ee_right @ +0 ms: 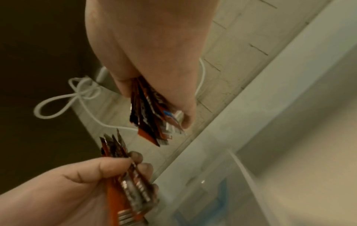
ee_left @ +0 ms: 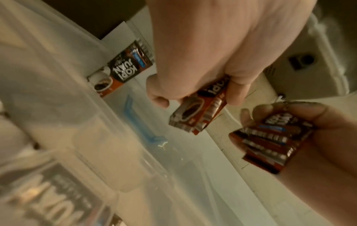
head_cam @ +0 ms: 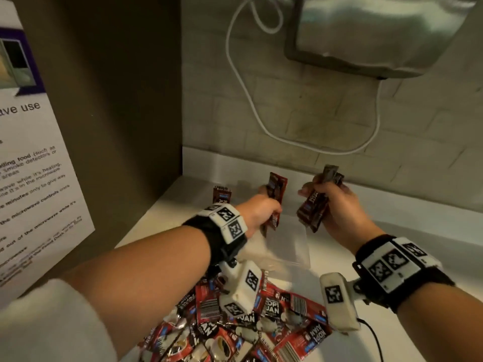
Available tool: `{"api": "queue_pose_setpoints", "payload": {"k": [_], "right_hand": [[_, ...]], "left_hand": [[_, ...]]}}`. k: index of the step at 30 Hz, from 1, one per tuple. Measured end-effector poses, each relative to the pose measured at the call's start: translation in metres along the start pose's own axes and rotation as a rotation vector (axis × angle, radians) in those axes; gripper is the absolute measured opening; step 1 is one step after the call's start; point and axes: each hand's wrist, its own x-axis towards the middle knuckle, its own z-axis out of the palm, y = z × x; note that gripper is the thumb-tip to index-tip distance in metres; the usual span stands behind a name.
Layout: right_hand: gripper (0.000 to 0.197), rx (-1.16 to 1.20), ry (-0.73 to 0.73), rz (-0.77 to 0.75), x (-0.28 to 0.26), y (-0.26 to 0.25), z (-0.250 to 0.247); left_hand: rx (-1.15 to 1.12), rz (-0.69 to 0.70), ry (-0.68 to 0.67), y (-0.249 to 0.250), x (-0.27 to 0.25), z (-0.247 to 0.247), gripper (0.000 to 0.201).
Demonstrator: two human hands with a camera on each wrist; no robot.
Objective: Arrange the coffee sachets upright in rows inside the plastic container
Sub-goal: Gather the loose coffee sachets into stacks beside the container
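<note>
My left hand (head_cam: 268, 205) grips a few dark red coffee sachets (head_cam: 277, 190) upright over the clear plastic container (head_cam: 300, 246). My right hand (head_cam: 324, 197) grips a thicker bundle of sachets (head_cam: 312, 209) just to the right, also above the container. One sachet (head_cam: 221, 195) stands upright at the container's far left corner, also clear in the left wrist view (ee_left: 123, 68). In the left wrist view the left hand's sachets (ee_left: 199, 113) hang near the right hand's stack (ee_left: 270, 142). In the right wrist view both bundles (ee_right: 152, 114) (ee_right: 131, 183) are apart.
A loose pile of sachets (head_cam: 248, 322) lies on the white counter near me, under my wrists. A white cable (head_cam: 243, 82) hangs on the tiled wall behind. A dark cabinet side with a paper notice (head_cam: 34, 178) stands at the left. A metal appliance (head_cam: 379, 32) hangs above right.
</note>
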Motion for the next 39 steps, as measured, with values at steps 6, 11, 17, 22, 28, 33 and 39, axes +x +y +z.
{"api": "queue_pose_setpoints", "payload": {"k": [6,11,17,22,28,33,39], "right_hand": [[0.014,-0.256,0.020,0.067,0.029,0.049,-0.013],[0.047,-0.422,-0.022,0.111,0.035,0.076,-0.025],[0.053,-0.422,-0.076,0.112,0.032,0.082,-0.026],[0.042,-0.301,-0.154,0.131,0.026,0.079,-0.022],[0.093,-0.302,-0.262,0.117,0.026,0.083,-0.037],[0.109,-0.332,-0.382,0.173,0.023,0.078,-0.050],[0.132,-0.522,-0.338,0.134,0.024,0.083,-0.051]], "left_hand": [[0.203,-0.083,-0.039,-0.021,0.032,0.028,0.071],[0.518,-0.104,-0.039,-0.032,0.045,0.036,0.055],[0.615,-0.097,-0.072,-0.037,0.041,0.046,0.054],[0.547,-0.109,-0.173,-0.035,0.034,0.052,0.040],[0.720,-0.045,-0.228,-0.032,0.035,0.047,0.045],[0.826,-0.013,-0.237,-0.032,0.032,0.047,0.034],[0.788,-0.004,-0.132,-0.028,0.030,0.050,0.056]]}}
